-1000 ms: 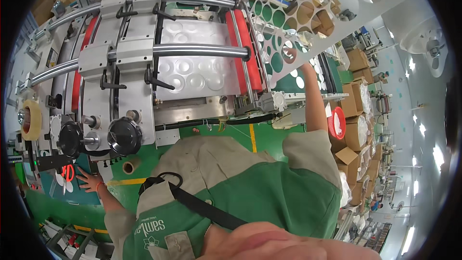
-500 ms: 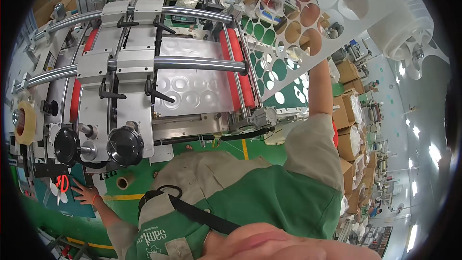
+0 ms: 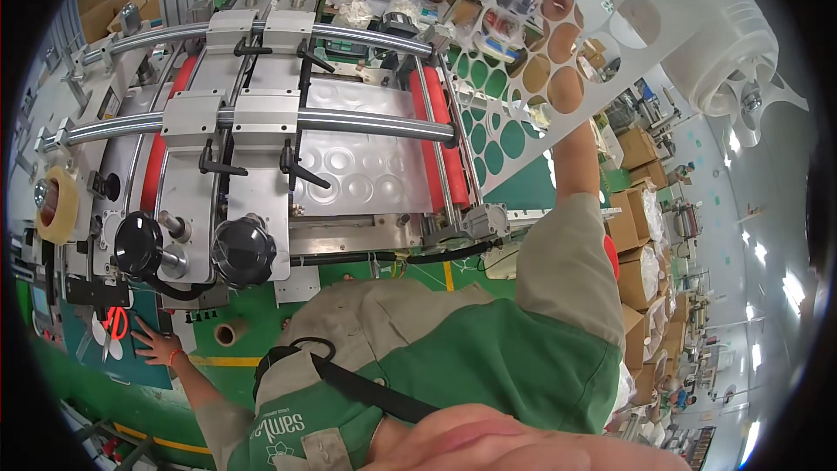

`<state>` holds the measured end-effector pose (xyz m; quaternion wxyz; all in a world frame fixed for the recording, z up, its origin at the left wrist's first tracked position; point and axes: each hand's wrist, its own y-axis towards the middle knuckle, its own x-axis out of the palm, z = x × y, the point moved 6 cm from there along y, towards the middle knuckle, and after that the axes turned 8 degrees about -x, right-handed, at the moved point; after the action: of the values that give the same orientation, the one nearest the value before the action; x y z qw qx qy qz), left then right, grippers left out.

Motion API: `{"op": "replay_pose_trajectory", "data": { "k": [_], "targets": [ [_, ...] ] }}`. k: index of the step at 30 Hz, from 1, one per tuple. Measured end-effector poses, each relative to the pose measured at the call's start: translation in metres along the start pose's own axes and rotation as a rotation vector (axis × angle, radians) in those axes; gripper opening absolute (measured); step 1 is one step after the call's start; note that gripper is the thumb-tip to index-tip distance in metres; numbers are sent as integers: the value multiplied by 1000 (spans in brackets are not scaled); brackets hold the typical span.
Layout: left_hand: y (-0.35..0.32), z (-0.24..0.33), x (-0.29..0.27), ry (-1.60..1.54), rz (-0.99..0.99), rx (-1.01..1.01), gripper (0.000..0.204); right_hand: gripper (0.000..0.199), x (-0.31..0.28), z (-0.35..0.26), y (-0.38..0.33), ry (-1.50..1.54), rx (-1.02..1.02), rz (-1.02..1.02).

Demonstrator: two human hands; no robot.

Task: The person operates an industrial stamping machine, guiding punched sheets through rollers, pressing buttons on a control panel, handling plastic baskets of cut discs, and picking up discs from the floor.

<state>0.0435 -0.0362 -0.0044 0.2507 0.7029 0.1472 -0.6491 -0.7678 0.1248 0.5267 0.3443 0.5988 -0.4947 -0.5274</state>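
The right hand (image 3: pixel 568 88) is raised high and reaches into the thin white plastic sheet punched full of round holes (image 3: pixel 567 44); it sits at one of the openings, but whether the fingers are curled through it or pinching the edge cannot be told. That sheet runs slantwise from the machine's right side up to a white roll of the same punched web (image 3: pixel 728 57) at the upper right. It looks light, thin and floppy, little more than a lattice of narrow strips between holes, so it would likely tear or crease if pulled at one strip; gripping a wider band or the solid outer edge seems safer.

The left hand (image 3: pixel 157 347) lies low on the left, fingers spread flat on a dark green mat (image 3: pixel 131 366), just beside red-handled scissors (image 3: pixel 113 325). Between the hands stands the grey metal forming machine (image 3: pixel 261 166) with red rollers (image 3: pixel 440 140) and two black knobs (image 3: pixel 242 251).
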Motion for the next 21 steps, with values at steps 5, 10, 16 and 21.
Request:
{"op": "replay_pose_trajectory", "data": {
  "k": [5,10,16,21],
  "targets": [
    [5,11,-5,-23,14,23,95,21,-8,34,5,378,77,75],
    [3,6,-5,19,6,17,94,38,19,-21,30,467,-234,-80],
    [5,9,2,24,-25,7,94,39,12,-32,20,364,-289,-84],
    [1,8,5,-7,-21,12,94,41,-3,-1,-4,222,-235,-44]
  ]
}}
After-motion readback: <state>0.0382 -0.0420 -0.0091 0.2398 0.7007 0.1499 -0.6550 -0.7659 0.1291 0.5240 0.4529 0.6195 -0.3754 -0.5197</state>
